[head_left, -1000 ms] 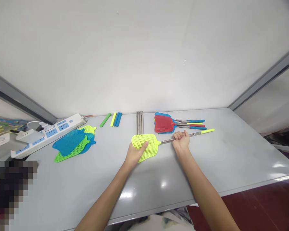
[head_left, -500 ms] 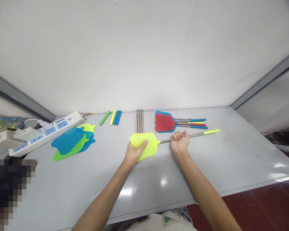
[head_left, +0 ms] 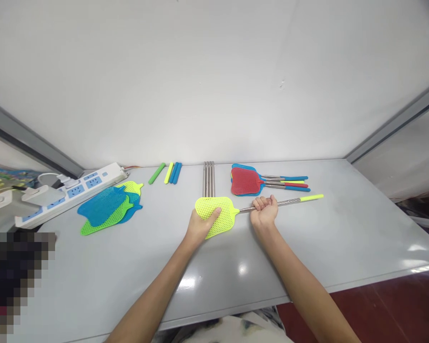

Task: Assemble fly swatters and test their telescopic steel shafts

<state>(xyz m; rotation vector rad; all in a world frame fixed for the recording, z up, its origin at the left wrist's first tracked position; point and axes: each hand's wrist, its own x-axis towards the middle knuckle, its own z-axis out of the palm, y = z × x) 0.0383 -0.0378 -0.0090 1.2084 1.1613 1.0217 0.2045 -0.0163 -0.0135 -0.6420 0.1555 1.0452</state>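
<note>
Yellow swatter head point(head_left: 226, 213) pinched in the left hand point(head_left: 199, 227), thumb uppermost; right hand point(head_left: 264, 214) curled round its metal rod point(head_left: 289, 202).

the swatter head point(head_left: 224, 216) is neon yellow with a grid of small holes, its rod point(head_left: 289, 203) silver, its grip point(head_left: 311, 197) yellow; the stacked swatters point(head_left: 246, 181) show red over blue, with blue, yellow and red handles point(head_left: 298, 189). loose heads point(head_left: 100, 205) and loose grips point(head_left: 168, 173) come in blue, green and yellow, the table point(head_left: 157, 257) is grey, and the floor point(head_left: 361, 314) seems dark red, though barely in view.
</note>
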